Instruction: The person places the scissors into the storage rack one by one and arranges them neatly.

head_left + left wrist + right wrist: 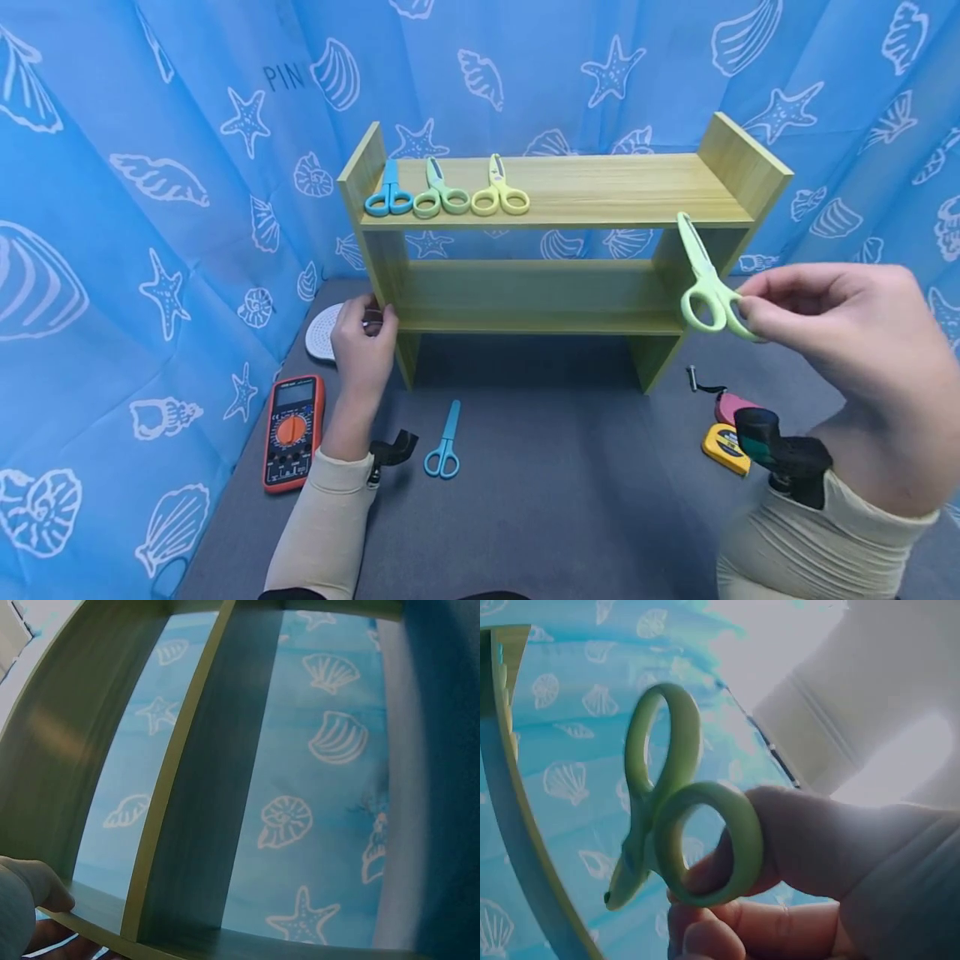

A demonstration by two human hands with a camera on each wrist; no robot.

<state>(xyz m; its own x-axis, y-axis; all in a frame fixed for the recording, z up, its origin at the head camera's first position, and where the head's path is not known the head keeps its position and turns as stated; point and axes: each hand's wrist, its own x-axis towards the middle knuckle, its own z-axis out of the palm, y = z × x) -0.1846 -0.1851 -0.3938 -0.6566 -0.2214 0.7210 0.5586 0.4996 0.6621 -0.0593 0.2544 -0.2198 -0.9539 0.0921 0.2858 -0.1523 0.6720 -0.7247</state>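
- I am seeing the right hand [832, 333] pinching one handle loop of the light green scissors [705, 279] between thumb and fingertips, holding them in the air with the blades pointing up and back toward the right end of the top shelf [622, 187]. The right wrist view is confirming the fingers [735, 870] curling around one loop.
- I am seeing the left hand [363, 342] resting against the left upright of the wooden rack [378, 250], fingers bent around its front edge, apparently steadying it; the left wrist view is showing a fingertip [41, 889] on the board.
- Progress, as I am judging it: three pairs are already lying in a row on the left part of the top shelf, namely the blue scissors [388, 196], the green scissors [440, 193] and the yellow scissors [498, 192]. The light green pair is in the air, not yet placed. A second blue pair [444, 446] is lying on the grey table [562, 483] in front of the rack, untouched.
- Open room: the shelf to the right of the yellow pair is bare up to the raised right side panel [742, 162]. The held blades are hanging just in front of the shelf's front edge near that panel, so I am rating both as the edges to watch.
- Also on the table: a multimeter [294, 429] on the left, and a tape measure [726, 446] on the right.
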